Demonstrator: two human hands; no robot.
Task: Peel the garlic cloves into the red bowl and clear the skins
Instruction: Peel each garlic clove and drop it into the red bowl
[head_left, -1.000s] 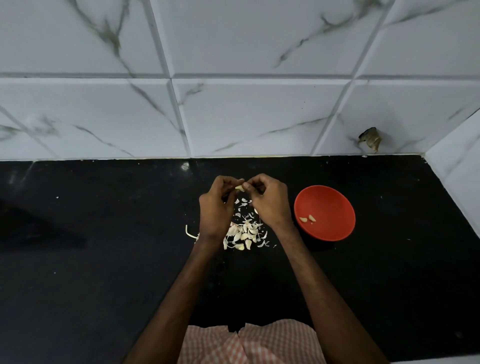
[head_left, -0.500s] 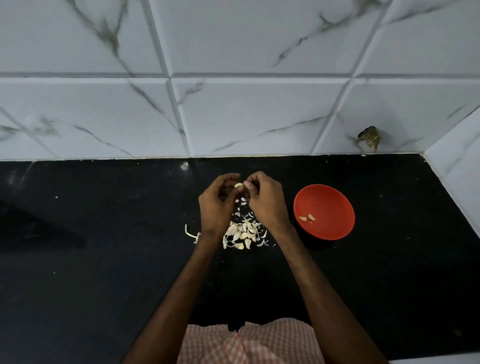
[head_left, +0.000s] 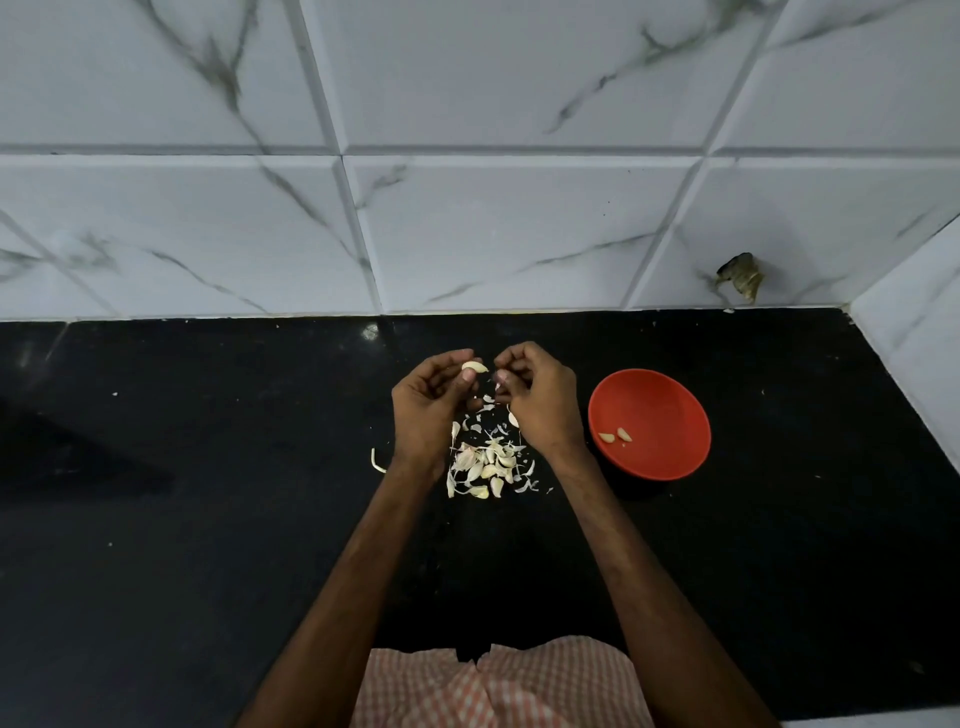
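My left hand (head_left: 427, 408) pinches a pale garlic clove (head_left: 475, 367) between thumb and fingertips, above the black counter. My right hand (head_left: 540, 400) is just to its right with fingers curled; a small pale scrap of skin (head_left: 500, 385) shows at its fingertips. Below and between the hands lies a pile of garlic cloves and skins (head_left: 485, 465). A red bowl (head_left: 670, 395) stands to the right of my right hand and holds two peeled cloves (head_left: 616, 435).
A lone curved skin (head_left: 377, 462) lies left of the pile. The black counter (head_left: 208, 493) meets a white marble-tiled wall (head_left: 467, 234) behind and at the right. A dark stub (head_left: 740, 273) juts from the wall above the bowl.
The hands have drawn slightly apart. The clove stays in my left hand while my right hand has pulled away to the right with a bit of skin.
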